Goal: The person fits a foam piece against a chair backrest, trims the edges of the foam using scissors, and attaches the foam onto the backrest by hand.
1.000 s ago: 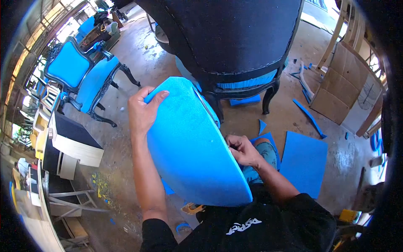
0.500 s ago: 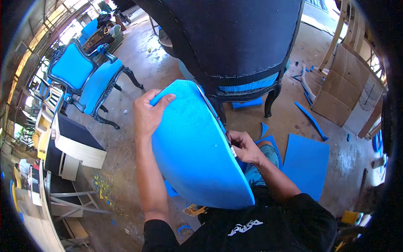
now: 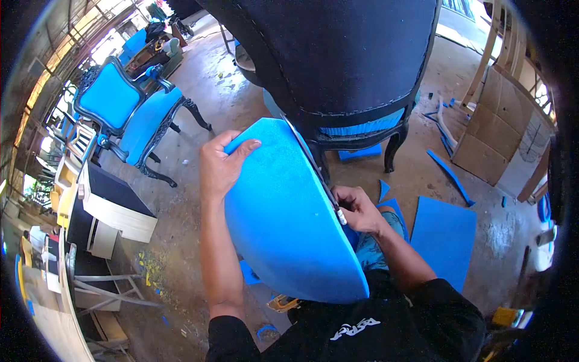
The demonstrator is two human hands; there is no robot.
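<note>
A curved blue foam piece (image 3: 283, 211) stands tilted in front of my chest, its pointed top toward the upholstered chair back. My left hand (image 3: 222, 163) grips its upper left edge, thumb on the near face and fingers behind. At the right edge, my right hand (image 3: 360, 211) is closed around a thin dark blade-like strip (image 3: 315, 166) with a white end (image 3: 342, 216). The strip lies along the foam's edge; its exact kind is unclear. My right fingers are partly hidden.
Just ahead stands a large dark-backed chair (image 3: 356, 60). A blue-upholstered carved armchair (image 3: 111, 96) is at left. Blue foam sheet (image 3: 443, 238) and offcuts (image 3: 451, 175) lie on the floor at right, near leaning cardboard (image 3: 500, 127). Pale wooden panels (image 3: 123, 217) stand at left.
The whole view has shifted slightly, so everything sits a little further right. Both hands keep their holds. More of the strip's white end shows beside my right hand.
</note>
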